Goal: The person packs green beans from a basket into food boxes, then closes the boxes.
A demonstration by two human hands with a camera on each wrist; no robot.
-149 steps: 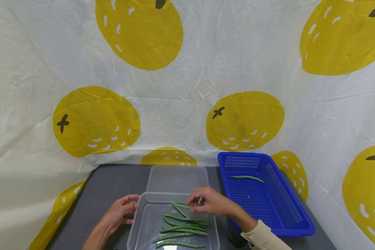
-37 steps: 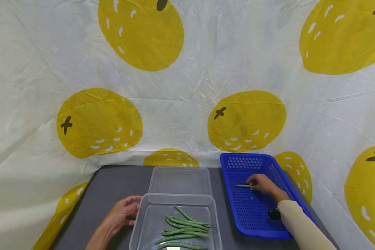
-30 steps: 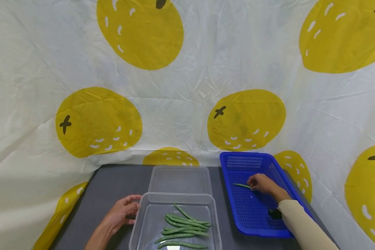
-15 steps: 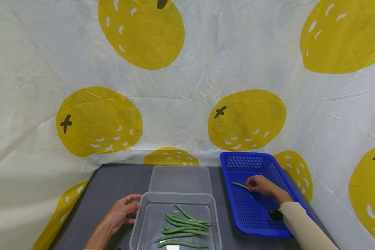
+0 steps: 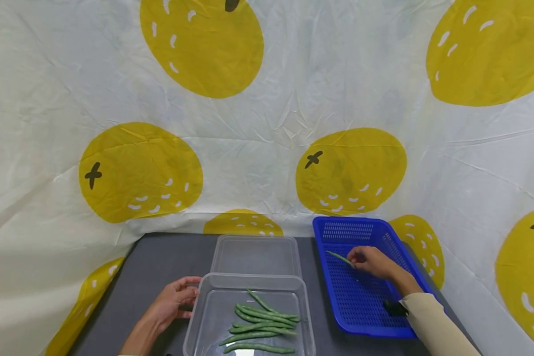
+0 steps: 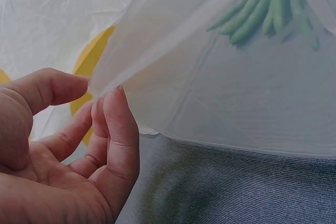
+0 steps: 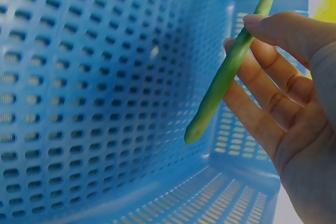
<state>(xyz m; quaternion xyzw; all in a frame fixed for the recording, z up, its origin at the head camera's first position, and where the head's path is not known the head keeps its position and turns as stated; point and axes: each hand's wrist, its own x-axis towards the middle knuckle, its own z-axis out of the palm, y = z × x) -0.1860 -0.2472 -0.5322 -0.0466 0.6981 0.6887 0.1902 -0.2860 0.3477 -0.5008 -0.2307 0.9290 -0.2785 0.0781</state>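
Note:
My right hand (image 5: 371,261) is inside the blue basket (image 5: 356,324), pinching a green bean (image 7: 223,80) between thumb and fingertips. In the right wrist view the bean slants past the curled fingers, both its ends sticking out. My left hand (image 5: 175,301) is at the left wall of a clear plastic box (image 5: 249,281), near its back corner. Seen from the left wrist, the thumb and bent fingertips rest against the outside of that box. Several green beans (image 5: 267,316) lie across the box floor, most of them side by side toward the right.
Behind the box, a flat clear lid (image 5: 255,254) lies on the dark grey table (image 5: 173,252). A white cloth with yellow fruit prints (image 5: 267,173) hangs behind the table and along its sides. A dark wrist device (image 5: 394,307) shows under the right sleeve.
Five seconds ago my right hand held a bean over the clear box; it has since moved right into the basket. Lately it shifts slightly left with the pinched bean. The left hand stays put.

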